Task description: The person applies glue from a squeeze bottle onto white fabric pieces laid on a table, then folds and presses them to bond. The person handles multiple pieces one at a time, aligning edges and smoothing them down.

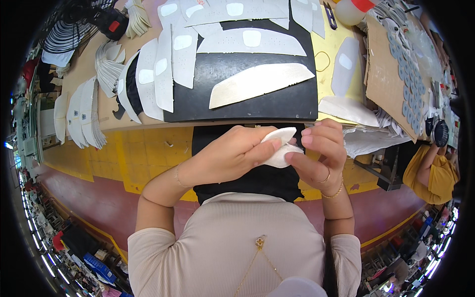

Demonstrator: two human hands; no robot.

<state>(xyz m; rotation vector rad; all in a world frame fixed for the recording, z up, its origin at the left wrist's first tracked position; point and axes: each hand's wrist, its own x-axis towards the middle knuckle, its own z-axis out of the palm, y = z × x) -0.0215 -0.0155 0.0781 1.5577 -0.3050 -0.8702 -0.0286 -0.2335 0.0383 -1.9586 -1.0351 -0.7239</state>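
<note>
Just past the near table edge, my left hand (242,148) is closed around small white rounded patches (281,157), its thumb lying across them. They are splayed, one tilted above another, and I cannot tell how many there are. My right hand (321,153) is curled at their right side. Its thumb presses the lower patch, while its index finger is raised apart from the upper one. On the black mat (247,111) ahead lies a bare, pale, curved fabric panel (262,84). Beyond it is a grey panel (225,43) with a white rounded patch on it.
More patched panels (163,69) overlap at the mat's left. Panel bundles (84,114) hang over the left table edge near a black fan (69,29). At right are snips (330,16), a white bottle with a red band (351,11) and cardboard (386,74) bearing grey rounded pieces.
</note>
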